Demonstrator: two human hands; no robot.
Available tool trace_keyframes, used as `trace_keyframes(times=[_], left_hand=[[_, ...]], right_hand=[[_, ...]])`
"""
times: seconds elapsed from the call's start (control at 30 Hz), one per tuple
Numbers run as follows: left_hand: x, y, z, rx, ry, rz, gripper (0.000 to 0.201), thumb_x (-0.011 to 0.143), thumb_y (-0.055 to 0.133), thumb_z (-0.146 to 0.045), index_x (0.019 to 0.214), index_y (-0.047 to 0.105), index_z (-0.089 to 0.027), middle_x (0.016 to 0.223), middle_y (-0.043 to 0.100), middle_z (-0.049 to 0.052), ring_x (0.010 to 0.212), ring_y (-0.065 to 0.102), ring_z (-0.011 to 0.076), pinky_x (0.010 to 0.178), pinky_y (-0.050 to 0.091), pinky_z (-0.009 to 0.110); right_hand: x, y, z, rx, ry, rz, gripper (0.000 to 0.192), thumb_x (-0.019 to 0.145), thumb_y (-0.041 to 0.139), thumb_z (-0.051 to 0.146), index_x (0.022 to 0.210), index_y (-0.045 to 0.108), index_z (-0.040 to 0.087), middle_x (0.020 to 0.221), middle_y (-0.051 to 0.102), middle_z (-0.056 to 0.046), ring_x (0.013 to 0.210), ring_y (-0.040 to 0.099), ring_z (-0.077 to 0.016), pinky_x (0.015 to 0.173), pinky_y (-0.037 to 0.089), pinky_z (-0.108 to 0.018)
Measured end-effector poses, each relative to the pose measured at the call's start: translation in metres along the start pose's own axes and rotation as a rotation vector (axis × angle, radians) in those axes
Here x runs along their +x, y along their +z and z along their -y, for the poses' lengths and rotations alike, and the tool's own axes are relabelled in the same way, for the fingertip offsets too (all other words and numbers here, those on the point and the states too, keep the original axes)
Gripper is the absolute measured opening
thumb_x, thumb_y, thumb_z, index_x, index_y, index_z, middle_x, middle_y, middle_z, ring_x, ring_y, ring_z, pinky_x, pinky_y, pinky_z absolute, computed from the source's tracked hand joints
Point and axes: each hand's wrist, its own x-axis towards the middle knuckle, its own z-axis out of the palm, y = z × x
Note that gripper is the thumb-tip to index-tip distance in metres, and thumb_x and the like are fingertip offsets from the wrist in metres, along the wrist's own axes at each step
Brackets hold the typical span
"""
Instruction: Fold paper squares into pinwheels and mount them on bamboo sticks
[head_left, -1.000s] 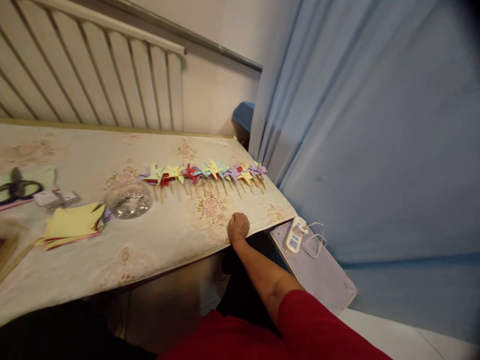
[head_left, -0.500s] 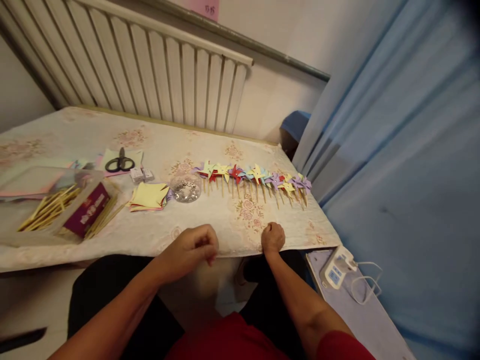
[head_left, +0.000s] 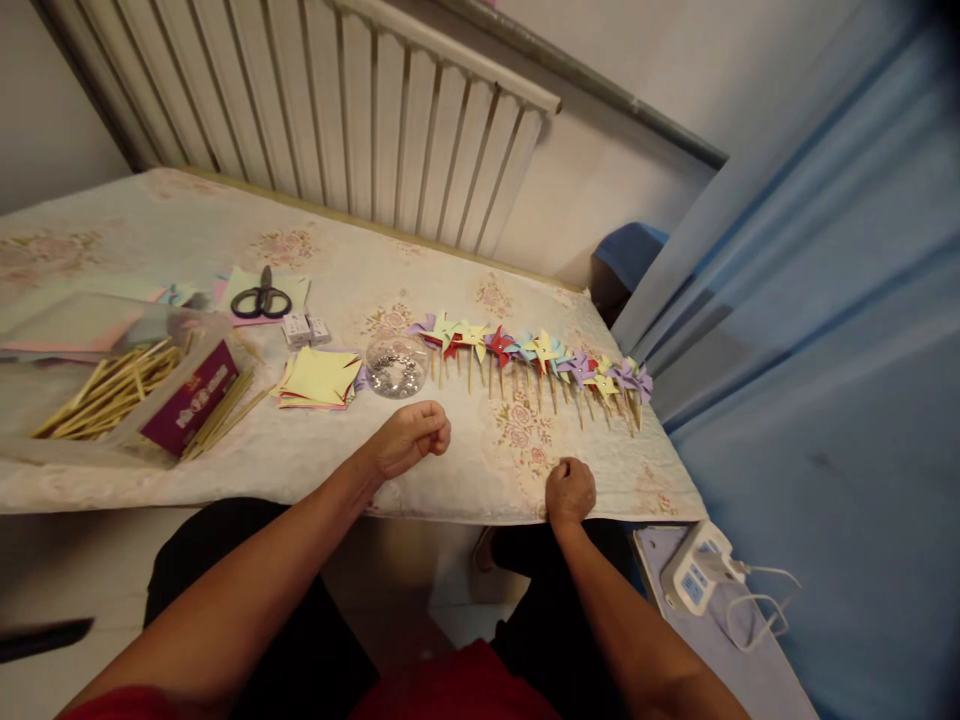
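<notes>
Nearest, our right hand (head_left: 570, 492) curls into a fist on the floral cloth's edge (head_left: 315, 470); our left hand (head_left: 409, 438) has fingertips pressed together. Beyond the fingers: glass dish (head_left: 396, 365), paper pinwheels (head_left: 532, 352) on wooden sticks.

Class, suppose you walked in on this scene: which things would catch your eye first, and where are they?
A row of coloured paper pinwheels on sticks lies along the far right of the table. In front of it the left hand hovers loosely curled, and the right hand rests fisted at the near edge. At far left, a clear box holds wooden sticks.
</notes>
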Motion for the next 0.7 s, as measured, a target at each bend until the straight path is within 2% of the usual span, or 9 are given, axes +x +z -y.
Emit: trace_keyframes(times=[0.27,0.7], left_hand=[[0.009,-0.033,0.0,-0.206,0.008,-0.011,0.033,0.074,0.079,-0.027,0.069,0.049,-0.015,0.061,0.057,0.0,0.053,0.053,0.0085,0.053,0.039,0.02],[0.011,-0.051,-0.008,-0.223,0.057,0.056,0.035,0.072,0.079,-0.03,0.066,0.048,-0.016,0.06,0.058,0.0,0.053,0.053,0.0098,0.053,0.037,0.022]], right_hand=[[-0.001,-0.001,-0.004,0.003,0.013,-0.015,0.028,0.083,0.045,0.022,0.087,0.072,0.016,0.084,0.069,-0.011,0.079,0.056,-0.0224,0.074,0.038,-0.032],[-0.001,0.0,-0.008,-0.002,0.002,-0.011,0.03,0.082,0.044,0.025,0.086,0.072,0.016,0.085,0.069,-0.012,0.079,0.058,-0.0239,0.075,0.04,-0.033]])
